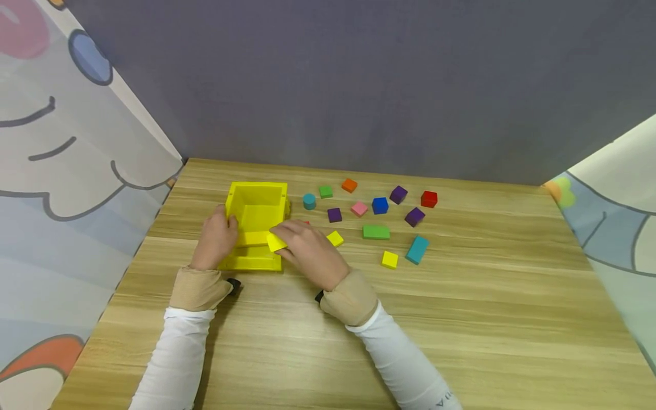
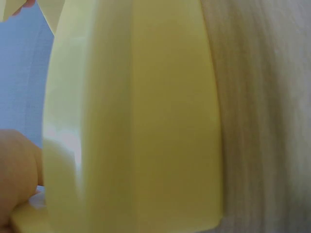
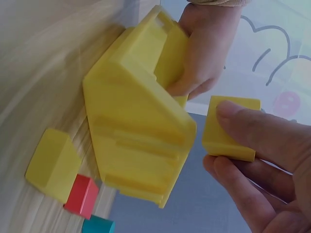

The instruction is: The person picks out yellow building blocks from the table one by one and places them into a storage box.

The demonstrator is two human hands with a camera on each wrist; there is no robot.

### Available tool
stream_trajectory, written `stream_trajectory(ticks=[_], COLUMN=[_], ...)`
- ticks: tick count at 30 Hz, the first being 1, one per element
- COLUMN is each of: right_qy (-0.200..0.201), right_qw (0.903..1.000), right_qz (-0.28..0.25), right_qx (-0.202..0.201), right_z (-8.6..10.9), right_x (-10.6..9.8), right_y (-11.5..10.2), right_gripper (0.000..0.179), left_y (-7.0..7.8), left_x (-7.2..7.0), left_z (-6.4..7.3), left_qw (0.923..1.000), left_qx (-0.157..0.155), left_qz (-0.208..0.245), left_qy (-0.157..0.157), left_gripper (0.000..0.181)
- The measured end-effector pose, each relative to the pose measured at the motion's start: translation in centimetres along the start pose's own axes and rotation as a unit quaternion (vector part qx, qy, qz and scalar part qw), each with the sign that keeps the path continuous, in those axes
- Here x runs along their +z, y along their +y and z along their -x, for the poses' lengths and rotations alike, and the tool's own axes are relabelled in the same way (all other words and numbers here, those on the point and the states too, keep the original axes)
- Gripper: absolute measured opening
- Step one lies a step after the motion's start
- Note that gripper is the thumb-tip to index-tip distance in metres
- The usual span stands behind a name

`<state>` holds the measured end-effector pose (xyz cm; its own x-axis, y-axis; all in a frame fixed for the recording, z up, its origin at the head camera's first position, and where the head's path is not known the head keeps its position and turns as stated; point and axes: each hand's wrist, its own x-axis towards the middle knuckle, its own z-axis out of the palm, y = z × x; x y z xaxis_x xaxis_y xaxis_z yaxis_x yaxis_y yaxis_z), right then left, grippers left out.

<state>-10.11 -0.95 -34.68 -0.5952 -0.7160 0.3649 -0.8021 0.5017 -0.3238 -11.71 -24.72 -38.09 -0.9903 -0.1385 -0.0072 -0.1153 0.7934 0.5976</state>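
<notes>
Right fingers (image 3: 238,187) pinching yellow block (image 3: 225,139), squarish, smooth

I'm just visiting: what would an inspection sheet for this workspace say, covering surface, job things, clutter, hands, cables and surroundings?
Surface: wood-grain table.
Job's things: yellow bin; yellow block, held apart from the bin in the right wrist view.
Clutter: loose blocks right of the bin, among them a blue cube, red block, long green block and teal cylinder.
Left hand: grips the bin's left side.
Right hand: pinches the yellow block between thumb and fingers.
Cables: nothing seen.
Surroundings: grey panel behind; cartoon-printed hangings at both sides.
</notes>
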Motion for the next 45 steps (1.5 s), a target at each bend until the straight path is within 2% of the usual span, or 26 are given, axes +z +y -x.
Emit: stream_trajectory(ticks=[8, 12, 18, 25, 32, 39, 45], right_qy=[-0.025, -0.017, -0.018, -0.040, -0.049, -0.062, -0.056], right_qw=[0.9996, 0.9997, 0.9993, 0.9965, 0.9906, 0.9802, 0.9757], right_qz=[-0.013, -0.018, 0.025, 0.070, 0.124, 0.184, 0.207], right_qx=[0.005, 0.000, -0.022, -0.022, -0.031, -0.041, -0.043], right_z=[-0.7, -0.9, -1.6, -2.3, -3.1, -3.8, -4.0], right_x=[0.9, 1.3, 2.2, 3.1, 4.0, 4.8, 5.4], right_y=[-0.5, -0.5, -0.9, -1.3, -1.5, -1.7, -1.8], right_gripper=[0.039, 0.038, 0.037, 0.037, 0.028, 0.020, 0.013], left_y=[-0.1, 0.0, 0.1, 0.1, 0.2, 0.2, 0.1], left_x=[0.0, 0.1, 0.1, 0.2, 0.2, 0.3, 0.3], left_z=[0.1, 0.1, 0.1, 0.1, 0.0, -0.1, -0.1], left_qw=[0.9999, 0.9999, 1.0000, 0.9999, 0.9999, 0.9999, 0.9999], left_qx=[0.008, 0.008, 0.005, 0.004, 0.001, -0.002, 0.002], left_qz=[-0.001, -0.002, 0.000, 0.003, 0.000, 0.005, 0.002], left_qy=[0.007, 0.008, 0.005, 0.009, 0.015, 0.011, 0.014], left_gripper=[0.036, 0.037, 0.037, 0.035, 0.033, 0.031, 0.030])
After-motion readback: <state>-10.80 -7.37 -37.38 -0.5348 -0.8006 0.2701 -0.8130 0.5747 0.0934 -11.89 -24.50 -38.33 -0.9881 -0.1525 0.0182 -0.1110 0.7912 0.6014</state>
